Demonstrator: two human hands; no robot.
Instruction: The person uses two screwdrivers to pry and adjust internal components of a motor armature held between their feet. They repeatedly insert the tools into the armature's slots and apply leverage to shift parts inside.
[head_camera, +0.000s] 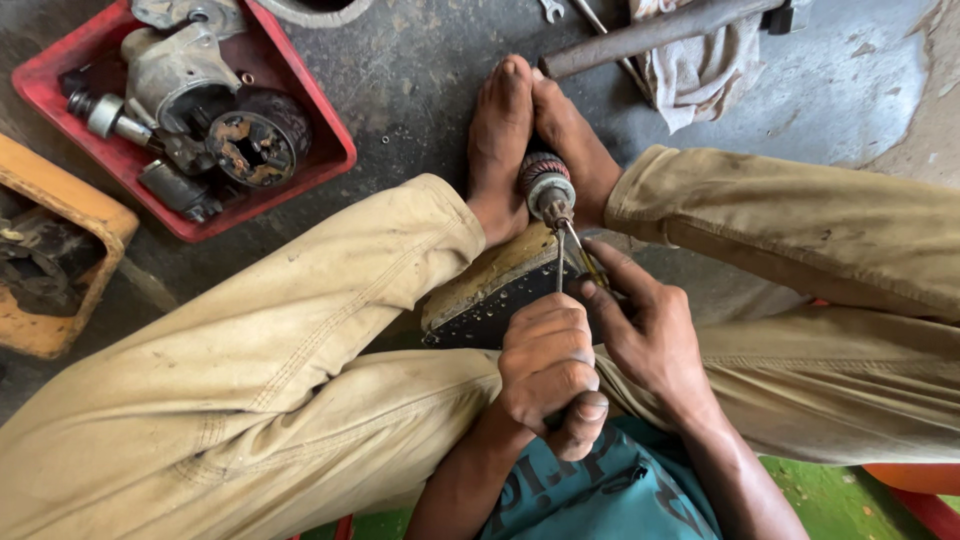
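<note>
Gripping one screwdriver (561, 262), two hands (590, 345).

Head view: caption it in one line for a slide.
Seated person grips a motor armature between bare feet while left hand and right hand work a thin tool on it.

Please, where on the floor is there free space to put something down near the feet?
Bare concrete floor lies between the red tray and the feet, and again right of the cloth, above the right knee. Crowded: the tray of motor parts, and the spot where both hands hold tools against the armature.
</note>
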